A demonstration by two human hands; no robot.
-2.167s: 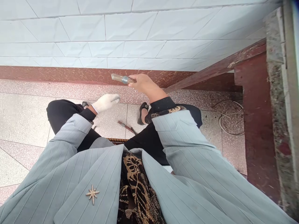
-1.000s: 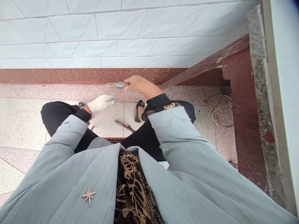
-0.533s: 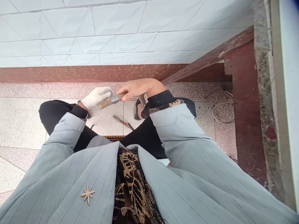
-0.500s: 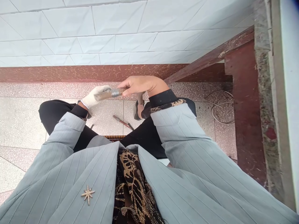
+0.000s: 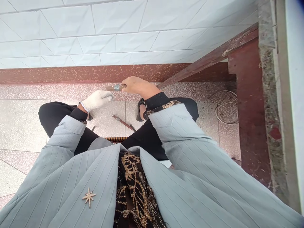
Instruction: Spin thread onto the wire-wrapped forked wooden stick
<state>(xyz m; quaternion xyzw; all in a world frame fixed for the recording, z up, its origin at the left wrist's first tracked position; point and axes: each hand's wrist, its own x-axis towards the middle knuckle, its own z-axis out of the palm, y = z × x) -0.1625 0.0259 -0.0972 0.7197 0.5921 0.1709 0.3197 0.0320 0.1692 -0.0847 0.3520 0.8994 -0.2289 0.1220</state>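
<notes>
My right hand (image 5: 135, 86), bare, is closed round one end of a short brown stick (image 5: 109, 88) that looks wooden, with shiny wire wound about its middle. The stick points left, roughly level, just above my left hand (image 5: 97, 99). That hand wears a white knitted glove and its fingers are curled closed; whatever they may hold is hidden. On the floor between my feet lies a thin reddish-brown tool (image 5: 122, 121) with a worn metal-like tip, its kind unclear. A dark stick end (image 5: 133, 127) rests beside it.
A white tiled wall (image 5: 128, 42) with a red-brown skirting (image 5: 71, 73) runs along the front. At the right stand a dark red wooden frame (image 5: 251, 104) and a loop of pale cable (image 5: 216, 110) on the floor. A striped woven edge (image 5: 116, 139) shows between my legs.
My right hand swung the stick down across the gloved left hand half a second ago, then lifted it back up and away. My left hand stays closed, having shifted slightly.
</notes>
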